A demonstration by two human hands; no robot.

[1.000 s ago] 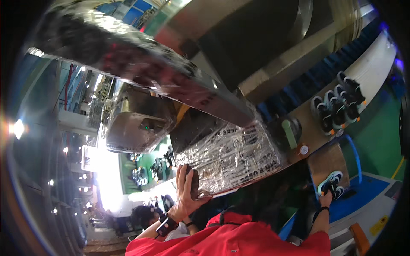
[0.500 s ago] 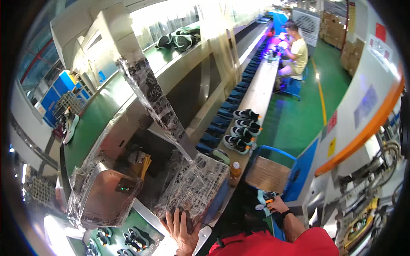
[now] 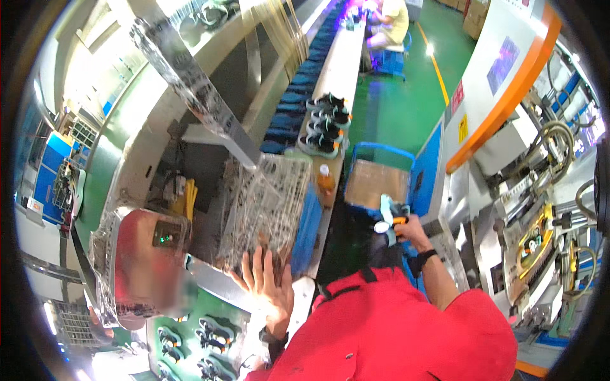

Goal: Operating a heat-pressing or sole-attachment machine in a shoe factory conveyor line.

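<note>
My left hand point(image 3: 270, 289) is open, its fingers spread over the near edge of a plastic-wrapped box-shaped machine part point(image 3: 267, 203). Whether the fingertips press on it or hover just above, I cannot tell. Out to the right, my right hand point(image 3: 414, 232) is closed around a light-blue and white thing with orange and black parts point(image 3: 389, 219); its kind is not clear. That thing is held in front of a blue-framed cart or stool with a brown board point(image 3: 378, 183).
Black-and-white shoes point(image 3: 323, 127) line a long bench beside a conveyor. An amber bottle point(image 3: 325, 181) stands by the wrapped box. More shoes point(image 3: 213, 333) lie lower left. A machine with an orange edge point(image 3: 508, 95) rises at right. A seated person point(image 3: 389, 25) works farther off.
The view has tilted down, so the bench, shoes and seated person sit higher in the picture. My left hand stays spread at the wrapped box, and my right hand keeps its grip.
</note>
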